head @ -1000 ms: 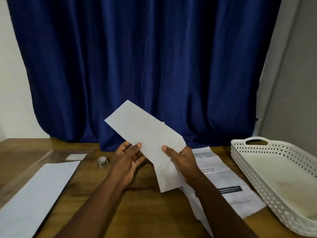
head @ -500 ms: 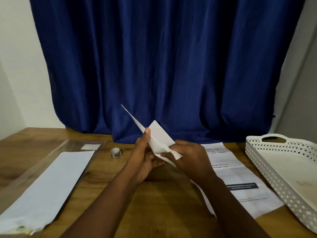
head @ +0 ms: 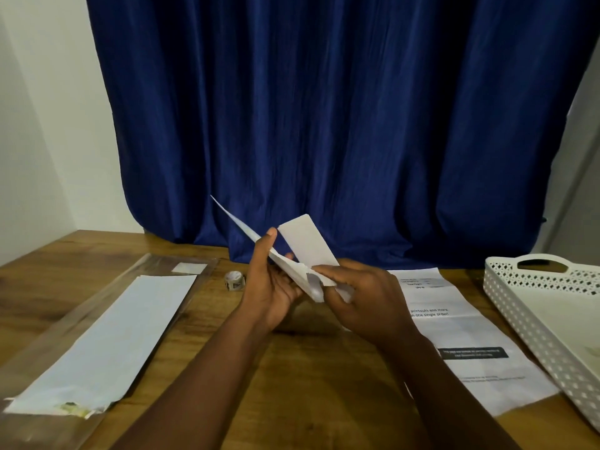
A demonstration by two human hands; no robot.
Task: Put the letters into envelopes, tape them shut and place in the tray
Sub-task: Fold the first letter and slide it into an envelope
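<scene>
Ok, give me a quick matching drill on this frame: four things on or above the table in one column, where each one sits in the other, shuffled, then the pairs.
Things:
1. envelope
2. tape roll
3. tray
4. printed letter

Places:
A. flat on the table, right of the hands
B. far right edge of the table
C. held above the table in both hands
D. on the table, just left of the left hand

Pairs: 1-C, 2-D, 3-B, 4-A
</scene>
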